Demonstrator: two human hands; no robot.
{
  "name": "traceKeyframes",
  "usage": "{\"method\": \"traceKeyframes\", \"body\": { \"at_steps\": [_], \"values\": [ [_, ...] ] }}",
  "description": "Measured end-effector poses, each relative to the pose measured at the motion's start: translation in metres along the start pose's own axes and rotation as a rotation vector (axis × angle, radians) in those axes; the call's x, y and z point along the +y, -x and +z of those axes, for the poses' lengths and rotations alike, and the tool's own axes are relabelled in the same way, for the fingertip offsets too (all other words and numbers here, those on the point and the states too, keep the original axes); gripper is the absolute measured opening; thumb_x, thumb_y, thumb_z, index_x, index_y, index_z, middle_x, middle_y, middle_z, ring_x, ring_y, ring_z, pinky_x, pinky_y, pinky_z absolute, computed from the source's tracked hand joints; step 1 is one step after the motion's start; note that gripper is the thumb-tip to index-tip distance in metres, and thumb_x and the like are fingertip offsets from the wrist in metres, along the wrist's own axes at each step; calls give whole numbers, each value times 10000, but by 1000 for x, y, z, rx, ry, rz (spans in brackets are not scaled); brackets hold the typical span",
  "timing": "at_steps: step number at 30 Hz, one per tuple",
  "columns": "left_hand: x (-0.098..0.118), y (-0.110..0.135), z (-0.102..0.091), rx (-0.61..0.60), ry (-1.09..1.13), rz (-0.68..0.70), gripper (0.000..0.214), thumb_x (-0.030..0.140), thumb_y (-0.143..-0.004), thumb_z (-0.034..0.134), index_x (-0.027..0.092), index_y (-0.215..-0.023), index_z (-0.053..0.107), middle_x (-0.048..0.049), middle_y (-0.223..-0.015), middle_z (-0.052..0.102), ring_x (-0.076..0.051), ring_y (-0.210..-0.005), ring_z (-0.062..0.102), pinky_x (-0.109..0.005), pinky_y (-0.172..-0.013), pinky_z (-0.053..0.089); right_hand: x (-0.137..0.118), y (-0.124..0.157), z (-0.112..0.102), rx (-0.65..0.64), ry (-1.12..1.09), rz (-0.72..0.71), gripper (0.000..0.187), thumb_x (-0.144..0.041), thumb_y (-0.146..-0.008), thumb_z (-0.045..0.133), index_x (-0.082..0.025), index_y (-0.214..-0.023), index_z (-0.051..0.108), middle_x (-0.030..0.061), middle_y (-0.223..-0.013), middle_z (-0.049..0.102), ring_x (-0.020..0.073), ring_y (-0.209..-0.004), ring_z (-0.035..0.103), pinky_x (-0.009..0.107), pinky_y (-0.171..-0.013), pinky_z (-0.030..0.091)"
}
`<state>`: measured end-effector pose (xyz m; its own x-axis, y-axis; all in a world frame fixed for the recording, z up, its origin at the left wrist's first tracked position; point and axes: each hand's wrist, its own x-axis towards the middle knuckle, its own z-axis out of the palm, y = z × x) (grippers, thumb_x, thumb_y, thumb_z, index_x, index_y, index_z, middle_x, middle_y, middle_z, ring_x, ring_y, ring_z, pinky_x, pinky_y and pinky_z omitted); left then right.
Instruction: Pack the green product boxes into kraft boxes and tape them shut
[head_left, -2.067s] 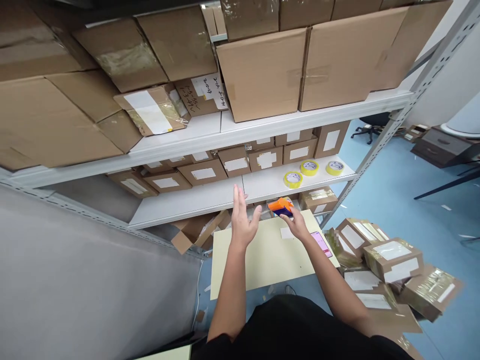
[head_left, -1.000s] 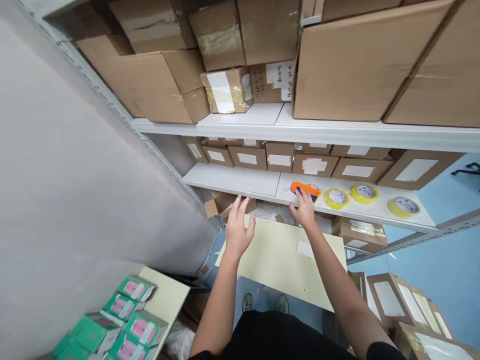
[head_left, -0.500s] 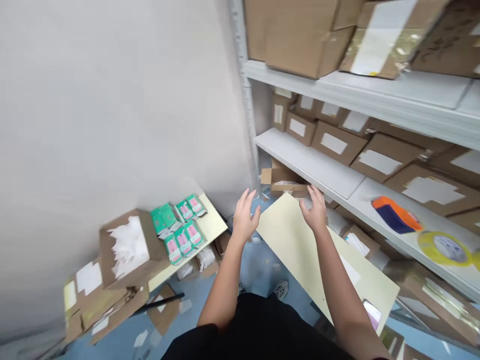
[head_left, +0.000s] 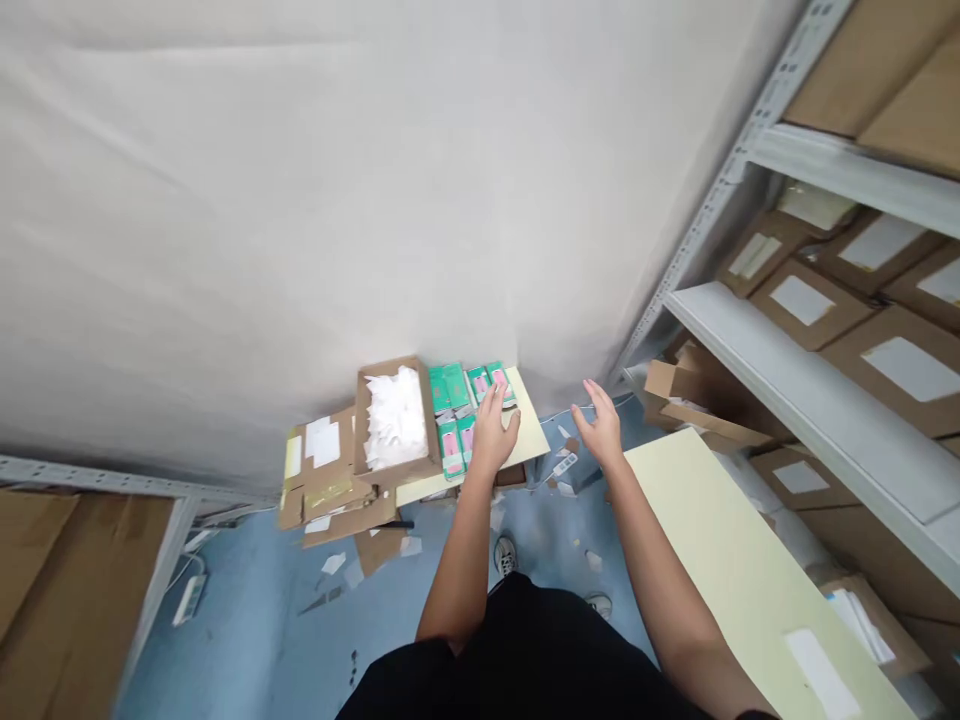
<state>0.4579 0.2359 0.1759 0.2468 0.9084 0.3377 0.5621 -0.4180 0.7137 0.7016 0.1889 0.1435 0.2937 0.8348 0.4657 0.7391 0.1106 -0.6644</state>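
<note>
Both arms reach forward with nothing held. My left hand (head_left: 493,437) is open, fingers apart, and in the picture it overlaps the green and pink packages (head_left: 453,446) on a small pale table (head_left: 530,425). Whether it touches them I cannot tell; it seems to be above them. My right hand (head_left: 600,428) is open too, over the floor between that table and a longer pale table (head_left: 720,510). Left of the packages stands an open cardboard box (head_left: 361,425) with crumpled white material (head_left: 396,418) inside.
Metal shelving (head_left: 795,345) with labelled cardboard boxes (head_left: 912,366) rises on the right. Flattened cardboard (head_left: 330,470) lies at the small table's left end. Paper scraps and a power strip (head_left: 565,464) are on the blue floor (head_left: 442,570). Another shelf holds cardboard (head_left: 90,580) at lower left.
My view has turned left, so the small table now sits near the middle and the shelving has shifted right. Both hands stay open and empty.
</note>
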Motion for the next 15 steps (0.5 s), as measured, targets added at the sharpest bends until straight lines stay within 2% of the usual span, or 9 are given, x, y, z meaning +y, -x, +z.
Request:
{"method": "traceKeyframes", "body": {
  "at_steps": [5,8,11,15],
  "values": [
    [-75,-3,-64,103,-12,-111,592,370,-1000,558,204,-1561,467,-153,-1628,458,-294,-1545,380,-555,-1257,343,-48,-24,93,-126,-69,-45,579,-392,-988,537,-215,-1538,518,146,-1537,571,293,-1435,513,545,-1201,424],
    [-111,-4,-90,169,-8,-178,590,374,-995,551,201,-1554,475,-150,-1605,486,-289,-1531,400,-549,-1252,354,-68,-35,138,-182,-128,-64,586,-391,-972,549,-200,-1526,529,150,-1541,568,299,-1442,508,541,-1207,419],
    [-141,-7,-98,184,-27,-257,583,374,-985,556,188,-1534,500,-159,-1579,515,-303,-1515,422,-555,-1250,353,-77,-45,175,-240,-199,-69,590,-392,-958,557,-203,-1518,539,144,-1535,577,298,-1441,513,530,-1211,416],
    [-175,-18,-80,100,-64,-342,602,361,-982,551,153,-1543,493,-180,-1589,501,-312,-1523,411,-532,-1251,351,-69,-56,216,-325,-272,27,615,-428,-944,560,-224,-1524,534,131,-1539,577,302,-1435,524,527,-1169,464]
  ]
}}
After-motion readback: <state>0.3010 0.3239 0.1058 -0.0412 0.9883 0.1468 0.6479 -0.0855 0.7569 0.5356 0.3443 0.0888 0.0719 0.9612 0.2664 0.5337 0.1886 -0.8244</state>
